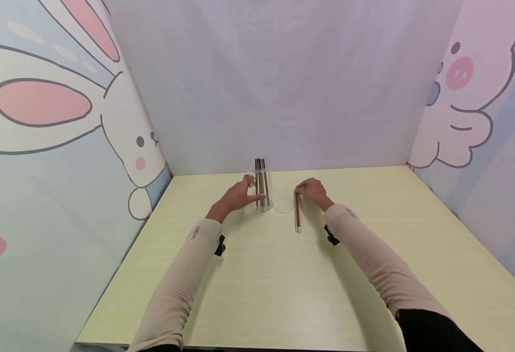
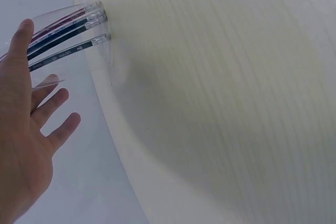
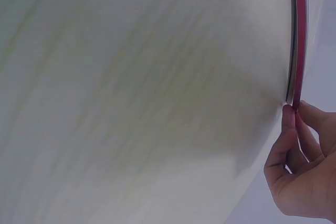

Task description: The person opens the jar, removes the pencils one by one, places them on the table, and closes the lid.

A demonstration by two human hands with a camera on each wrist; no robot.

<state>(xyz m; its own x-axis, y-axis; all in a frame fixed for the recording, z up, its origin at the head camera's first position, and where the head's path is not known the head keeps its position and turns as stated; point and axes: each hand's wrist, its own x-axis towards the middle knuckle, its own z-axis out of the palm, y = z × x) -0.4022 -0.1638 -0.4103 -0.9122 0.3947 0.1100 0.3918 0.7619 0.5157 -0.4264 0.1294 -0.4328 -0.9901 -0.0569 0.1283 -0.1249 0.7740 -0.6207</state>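
Observation:
My left hand (image 1: 238, 194) curves around a clear cylindrical container (image 1: 269, 195), thumb on the near side and fingers on the other. Inside stand several dark pencils (image 1: 261, 183); the left wrist view shows the metal-banded ends of these pencils (image 2: 68, 48) at the container's bottom. To the right, my right hand (image 1: 312, 189) pinches the far ends of two pencils (image 1: 297, 215), whose metal-banded ends point toward me. In the right wrist view, one of the pinched pencils (image 3: 301, 40) is red, held between the thumb and fingertips.
A clear round lid (image 1: 283, 205) lies flat between the container and the right hand. All this is on a pale wooden table (image 1: 257, 283), with a plain back wall (image 1: 283, 88) behind it and cartoon-printed panels on both sides.

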